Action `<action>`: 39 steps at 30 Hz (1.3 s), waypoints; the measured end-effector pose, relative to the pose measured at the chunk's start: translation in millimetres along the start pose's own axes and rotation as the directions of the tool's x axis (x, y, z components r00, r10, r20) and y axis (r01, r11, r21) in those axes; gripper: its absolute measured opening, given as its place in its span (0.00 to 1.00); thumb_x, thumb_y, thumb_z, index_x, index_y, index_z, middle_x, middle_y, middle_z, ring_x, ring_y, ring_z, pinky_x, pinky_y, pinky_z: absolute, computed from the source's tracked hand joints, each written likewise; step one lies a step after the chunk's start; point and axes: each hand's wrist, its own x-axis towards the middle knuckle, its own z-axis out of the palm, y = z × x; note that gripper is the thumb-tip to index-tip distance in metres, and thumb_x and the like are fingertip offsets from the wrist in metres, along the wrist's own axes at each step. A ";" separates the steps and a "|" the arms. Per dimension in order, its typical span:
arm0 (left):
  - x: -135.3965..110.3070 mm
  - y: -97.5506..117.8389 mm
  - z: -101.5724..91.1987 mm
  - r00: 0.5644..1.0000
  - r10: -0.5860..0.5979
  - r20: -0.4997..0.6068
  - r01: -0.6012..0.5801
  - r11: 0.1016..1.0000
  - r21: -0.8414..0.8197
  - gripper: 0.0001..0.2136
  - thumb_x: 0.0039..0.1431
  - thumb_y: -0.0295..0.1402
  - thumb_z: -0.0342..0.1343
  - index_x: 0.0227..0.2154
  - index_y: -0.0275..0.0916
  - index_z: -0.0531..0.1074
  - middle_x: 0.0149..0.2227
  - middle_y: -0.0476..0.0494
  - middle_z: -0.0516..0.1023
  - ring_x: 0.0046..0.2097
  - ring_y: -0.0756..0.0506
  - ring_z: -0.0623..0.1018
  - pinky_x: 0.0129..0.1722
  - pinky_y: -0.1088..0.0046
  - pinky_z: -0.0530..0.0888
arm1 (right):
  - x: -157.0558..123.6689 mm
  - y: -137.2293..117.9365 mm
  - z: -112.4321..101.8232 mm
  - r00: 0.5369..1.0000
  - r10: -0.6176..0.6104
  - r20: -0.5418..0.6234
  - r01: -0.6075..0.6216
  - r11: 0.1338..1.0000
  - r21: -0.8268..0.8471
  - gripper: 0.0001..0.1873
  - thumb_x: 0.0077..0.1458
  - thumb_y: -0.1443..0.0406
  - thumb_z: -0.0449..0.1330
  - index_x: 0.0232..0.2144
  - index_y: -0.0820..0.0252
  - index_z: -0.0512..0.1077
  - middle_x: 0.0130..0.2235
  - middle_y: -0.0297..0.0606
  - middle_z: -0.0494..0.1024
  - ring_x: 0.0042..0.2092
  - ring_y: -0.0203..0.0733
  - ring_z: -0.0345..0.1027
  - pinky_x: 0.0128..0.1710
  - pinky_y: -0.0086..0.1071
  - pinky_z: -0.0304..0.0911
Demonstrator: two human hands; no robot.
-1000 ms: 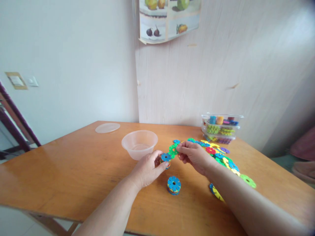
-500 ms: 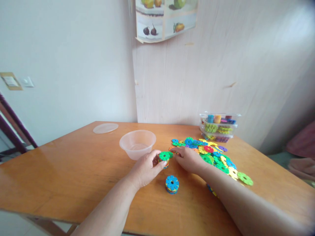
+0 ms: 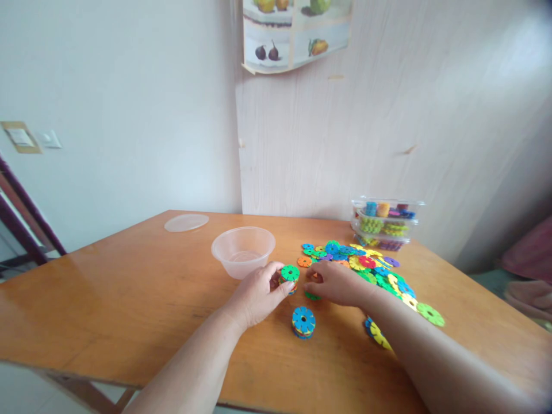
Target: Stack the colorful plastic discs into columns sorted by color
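Note:
My left hand [image 3: 261,293] is closed around a short stack of notched plastic discs [image 3: 290,273], a green one on top and other colours below. My right hand [image 3: 334,283] has its fingers curled down over a green notched disc [image 3: 312,296], which shows under the fingertips and is partly hidden by them. Nearer to me stands a second stack of discs [image 3: 303,322], topped with blue. Beyond and to the right of my right hand lies a loose pile of coloured discs [image 3: 366,262], partly covered by my forearm.
A clear plastic bowl [image 3: 244,253] stands just beyond my left hand, and a round translucent lid [image 3: 186,223] lies at the back left. Stacked clear boxes [image 3: 383,224] with coloured pieces stand at the back right. The wooden table [image 3: 129,299] meets a wall behind.
My right hand has drawn back from the pile's edge, and a green disc now shows beneath its fingers. My left hand keeps its stack. The view has shifted slightly.

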 end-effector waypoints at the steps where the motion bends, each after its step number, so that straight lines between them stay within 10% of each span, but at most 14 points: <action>1: 0.0 -0.1 0.1 1.000 0.000 0.003 0.000 1.000 -0.003 0.13 0.59 0.42 0.54 0.44 0.44 0.71 0.37 0.50 0.79 0.37 0.48 0.76 0.38 0.72 0.70 | -0.6 0.9 -0.2 1.000 -0.008 0.020 0.008 1.000 0.024 0.11 0.52 0.56 0.59 0.33 0.56 0.74 0.32 0.35 0.78 0.33 0.40 0.69 0.29 0.30 0.54; 13: 0.1 -2.9 -0.4 1.000 -0.001 0.022 0.001 1.000 -0.027 0.14 0.60 0.44 0.54 0.45 0.43 0.70 0.39 0.49 0.79 0.39 0.47 0.76 0.38 0.73 0.70 | -1.4 3.6 -3.0 0.990 0.130 0.046 -0.138 0.929 0.342 0.07 0.43 0.66 0.64 0.27 0.59 0.68 0.24 0.30 0.71 0.26 0.34 0.62 0.24 0.28 0.53; 21: 0.1 -0.5 -0.5 0.999 0.009 0.035 -0.005 0.996 -0.093 0.12 0.61 0.43 0.53 0.43 0.43 0.70 0.37 0.50 0.80 0.39 0.48 0.77 0.38 0.73 0.70 | 1.7 -8.8 -4.4 0.982 0.190 0.014 -0.055 0.212 0.976 0.10 0.50 0.62 0.65 0.28 0.59 0.68 0.23 0.30 0.71 0.24 0.30 0.64 0.23 0.23 0.61; 26: 0.4 -0.6 -0.3 1.000 0.001 0.015 0.000 0.996 -0.086 0.13 0.61 0.44 0.53 0.44 0.43 0.71 0.38 0.48 0.80 0.39 0.46 0.77 0.39 0.72 0.70 | 1.4 -22.9 3.9 0.984 0.167 0.070 -0.085 0.087 0.993 0.06 0.49 0.67 0.66 0.30 0.61 0.71 0.28 0.34 0.75 0.29 0.32 0.71 0.33 0.26 0.70; 31: 0.7 -0.4 -1.2 1.000 -0.014 0.028 0.016 0.997 -0.074 0.15 0.61 0.46 0.53 0.44 0.43 0.71 0.38 0.48 0.80 0.38 0.47 0.77 0.39 0.72 0.70 | 0.8 -18.9 -1.2 0.980 0.197 0.037 -0.077 0.201 0.977 0.04 0.51 0.68 0.62 0.33 0.62 0.72 0.30 0.38 0.77 0.31 0.35 0.73 0.34 0.28 0.69; 36: 0.4 0.8 -1.6 0.999 -0.022 0.033 0.025 0.996 -0.080 0.15 0.61 0.46 0.53 0.44 0.43 0.71 0.39 0.48 0.80 0.39 0.47 0.77 0.40 0.72 0.71 | 4.2 13.9 -13.0 0.905 0.334 -0.262 -0.132 0.808 0.575 0.08 0.51 0.66 0.59 0.35 0.58 0.74 0.25 0.32 0.74 0.26 0.36 0.66 0.25 0.28 0.58; 39: 0.5 1.6 -1.2 0.999 -0.027 0.021 0.029 0.997 -0.078 0.15 0.61 0.46 0.53 0.44 0.43 0.71 0.39 0.48 0.80 0.40 0.47 0.77 0.40 0.72 0.71 | 4.3 28.2 -14.5 0.923 0.263 -0.282 -0.214 0.958 0.192 0.08 0.51 0.64 0.59 0.34 0.56 0.76 0.26 0.33 0.75 0.29 0.38 0.67 0.27 0.30 0.54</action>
